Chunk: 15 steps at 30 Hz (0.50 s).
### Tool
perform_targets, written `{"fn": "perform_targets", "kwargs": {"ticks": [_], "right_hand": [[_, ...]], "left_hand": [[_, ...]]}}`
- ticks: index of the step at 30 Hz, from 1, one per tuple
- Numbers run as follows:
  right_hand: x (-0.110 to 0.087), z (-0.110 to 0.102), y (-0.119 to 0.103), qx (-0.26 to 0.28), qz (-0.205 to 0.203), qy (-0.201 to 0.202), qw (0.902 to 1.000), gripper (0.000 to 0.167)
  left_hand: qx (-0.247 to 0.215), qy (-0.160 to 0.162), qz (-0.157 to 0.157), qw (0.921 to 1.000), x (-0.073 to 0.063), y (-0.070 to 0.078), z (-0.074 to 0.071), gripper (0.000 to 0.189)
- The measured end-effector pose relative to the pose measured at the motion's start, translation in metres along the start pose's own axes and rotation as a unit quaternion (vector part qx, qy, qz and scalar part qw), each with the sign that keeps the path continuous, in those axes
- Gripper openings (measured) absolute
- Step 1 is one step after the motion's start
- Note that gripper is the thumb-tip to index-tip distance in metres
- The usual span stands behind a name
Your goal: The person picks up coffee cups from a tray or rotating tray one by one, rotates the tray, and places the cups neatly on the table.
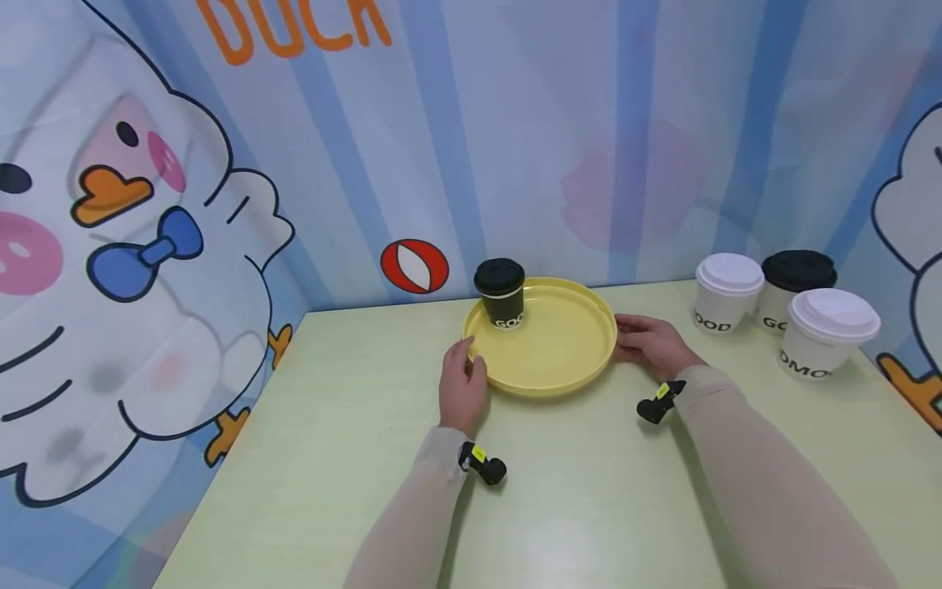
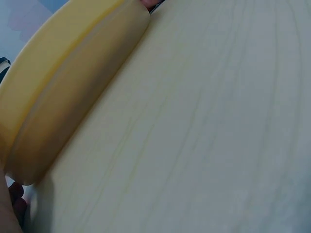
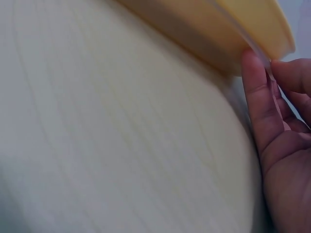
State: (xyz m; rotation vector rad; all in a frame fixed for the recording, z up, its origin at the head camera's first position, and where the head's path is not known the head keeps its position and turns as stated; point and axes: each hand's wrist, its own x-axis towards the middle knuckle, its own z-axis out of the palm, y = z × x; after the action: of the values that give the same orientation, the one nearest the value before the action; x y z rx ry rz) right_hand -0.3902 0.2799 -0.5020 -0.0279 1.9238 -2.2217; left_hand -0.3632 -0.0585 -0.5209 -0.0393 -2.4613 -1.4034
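A round yellow tray lies near the back of the table, and a black lidded paper cup stands upright at its back left. At the tray's left front rim, my left hand holds the edge with thumb and fingers. My right hand holds the opposite rim; in the right wrist view its thumb touches the tray's outer wall. The left wrist view shows mostly the tray's side, with only a little of the left hand at the corner. Whether the tray's base touches the table is unclear.
To the right stand several lidded paper cups: a white-lidded cup, a black-lidded cup behind, and another white-lidded cup in front. A printed cloth backdrop rises along the back of the pale table.
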Motion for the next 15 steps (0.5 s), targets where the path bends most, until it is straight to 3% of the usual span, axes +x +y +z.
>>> {"fn": "perform_targets", "kwargs": {"ticks": [15], "right_hand": [[0.0027,-0.0015,-0.0002,0.016,0.025,0.003,0.9996,0.059]], "left_hand": [[0.005,0.000,0.007,1.0000,-0.0001,-0.0019,-0.0003,0.044]]}}
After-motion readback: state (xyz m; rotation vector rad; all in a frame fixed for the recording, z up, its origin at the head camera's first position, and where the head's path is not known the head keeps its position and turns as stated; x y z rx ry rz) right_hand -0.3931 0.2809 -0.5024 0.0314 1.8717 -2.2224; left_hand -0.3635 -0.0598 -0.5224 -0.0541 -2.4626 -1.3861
